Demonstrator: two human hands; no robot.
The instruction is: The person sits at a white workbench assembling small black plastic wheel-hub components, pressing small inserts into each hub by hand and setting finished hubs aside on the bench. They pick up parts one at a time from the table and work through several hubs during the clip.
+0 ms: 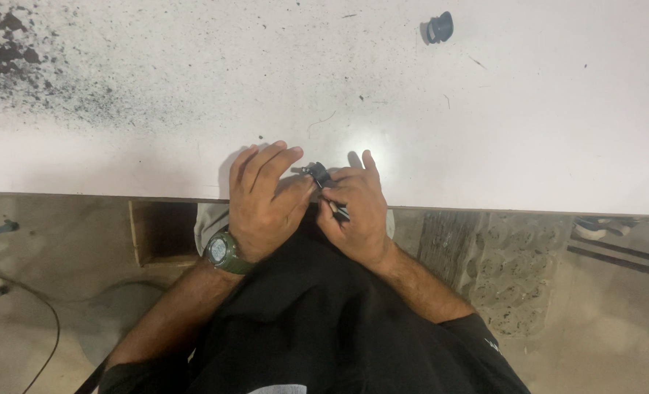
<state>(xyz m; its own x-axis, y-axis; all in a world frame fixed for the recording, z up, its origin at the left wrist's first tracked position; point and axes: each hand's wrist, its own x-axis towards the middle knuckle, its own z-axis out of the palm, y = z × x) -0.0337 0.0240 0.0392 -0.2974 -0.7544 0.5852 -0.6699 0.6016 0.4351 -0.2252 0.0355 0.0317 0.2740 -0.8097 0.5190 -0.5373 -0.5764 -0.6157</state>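
My left hand (pixel 266 198) and right hand (pixel 357 211) pinch a small black part (pixel 317 174) between their fingertips at the table (pixel 485 131) edge; a slip, I judge, drops it floorward.

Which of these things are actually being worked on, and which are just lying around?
In use:
left hand
right hand
small black part held between both hands
thin tool in the right hand

Lying about:
black cap-like piece far up the white table
dark speckled stain
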